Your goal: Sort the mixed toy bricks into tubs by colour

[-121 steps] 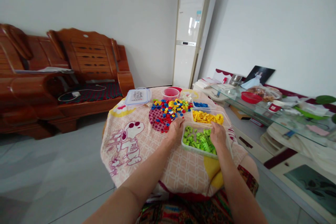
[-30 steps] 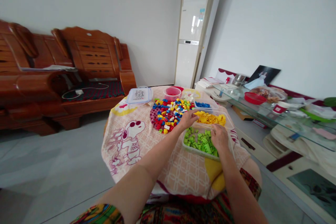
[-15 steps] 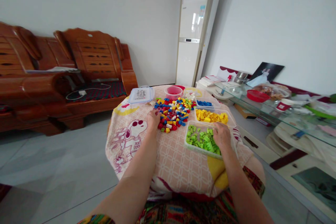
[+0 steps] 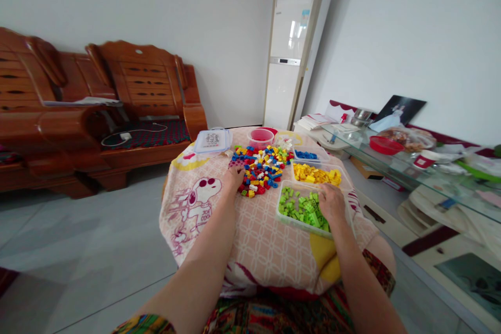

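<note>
A mixed pile of toy building bricks [image 4: 261, 169] in red, blue, yellow, white and green lies on the round table. My left hand [image 4: 235, 176] is at the pile's left edge, fingers bent together among the bricks; whatever they pinch is too small to make out. Over the right side of a clear box of green bricks [image 4: 300, 207] is my right hand [image 4: 332, 202], its fingers closed near the wall beside the yellow bricks [image 4: 313, 173]. What it holds, if anything, is hidden. Blue bricks [image 4: 305, 155] fill part of another clear box behind.
A pink tub [image 4: 260, 138], white bricks [image 4: 285, 143] and a box lid [image 4: 213, 141] stand along the table's back. The patterned tablecloth [image 4: 270, 242] covers the table. A cluttered glass-topped cabinet [image 4: 395, 159] is at right, a wooden sofa [image 4: 144, 88] at left.
The view has shifted slightly. My left hand has moved a little at the left edge of the pile. My right hand stays over the green brick box.
</note>
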Demonstrator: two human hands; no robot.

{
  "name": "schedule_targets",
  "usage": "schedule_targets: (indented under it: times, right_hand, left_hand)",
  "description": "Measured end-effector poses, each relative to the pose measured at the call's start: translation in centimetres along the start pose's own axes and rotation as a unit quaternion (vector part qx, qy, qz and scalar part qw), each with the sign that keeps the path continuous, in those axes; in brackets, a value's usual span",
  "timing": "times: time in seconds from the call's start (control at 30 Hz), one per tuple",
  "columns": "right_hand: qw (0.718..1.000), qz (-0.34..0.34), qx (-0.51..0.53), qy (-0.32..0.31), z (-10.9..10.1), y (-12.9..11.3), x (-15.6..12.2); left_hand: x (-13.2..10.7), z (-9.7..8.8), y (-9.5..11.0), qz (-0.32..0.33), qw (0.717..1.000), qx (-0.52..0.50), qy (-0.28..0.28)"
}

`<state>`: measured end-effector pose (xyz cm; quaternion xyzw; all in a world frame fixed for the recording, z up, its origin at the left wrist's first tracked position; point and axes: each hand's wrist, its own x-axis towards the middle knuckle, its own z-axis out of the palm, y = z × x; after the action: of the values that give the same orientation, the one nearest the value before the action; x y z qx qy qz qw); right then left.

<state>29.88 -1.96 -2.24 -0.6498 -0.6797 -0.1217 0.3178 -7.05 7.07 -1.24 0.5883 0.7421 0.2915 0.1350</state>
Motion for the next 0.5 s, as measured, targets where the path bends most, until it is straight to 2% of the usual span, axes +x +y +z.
schedule_targets:
  times: [0.13, 0.33, 0.5]
  right_hand:
    - [1.000, 0.003, 0.001, -0.002, -0.05, -0.06, 0.02]
    - [1.000, 0.003, -0.003, -0.004, -0.16, -0.18, -0.08]
    - [1.000, -0.002, -0.005, -0.003, -0.11, -0.10, -0.04]
  left_hand:
    - [-0.17, -0.06, 0.31, 0.010, 1.000, -0.008, -0.009]
    - [0.05, -0.51, 0.62, 0.012, 0.998, -0.007, -0.064]
    - [0.07, -0.31, 0.29, 0.014, 0.998, -0.052, -0.034]
